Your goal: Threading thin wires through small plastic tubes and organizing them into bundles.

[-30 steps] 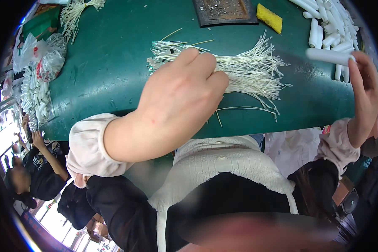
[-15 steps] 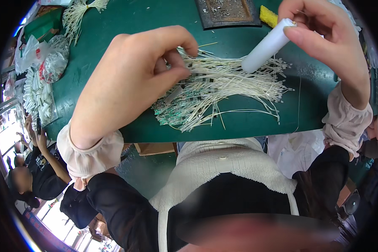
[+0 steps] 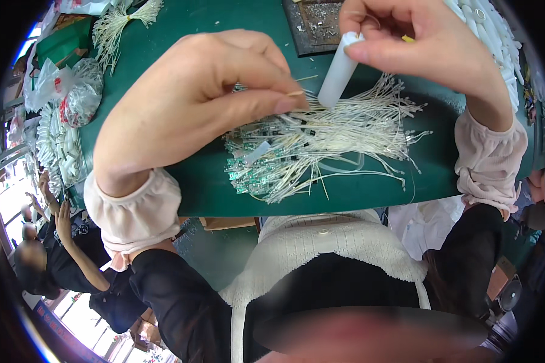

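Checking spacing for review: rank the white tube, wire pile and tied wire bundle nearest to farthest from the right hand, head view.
1. White tube, held in the right hand.
2. Wire pile, lower in view.
3. Tied wire bundle, upper left.

Wearer: pale pink sleeve covers on both forearms, left cover (image 3: pixel 133 212) and right cover (image 3: pixel 488 158), puffy, gathered at wrist, frilled at the elbow end. Fine ribbing visible on right. Upper sleeves black (image 3: pixel 178 296). Black top (image 3: pixel 333 293) under cream textured bib (image 3: pixel 284 257): scalloped edge, round pale button (image 3: pixel 324 232), narrow cream shoulder straps (image 3: pixel 238 330). Both hands bare.
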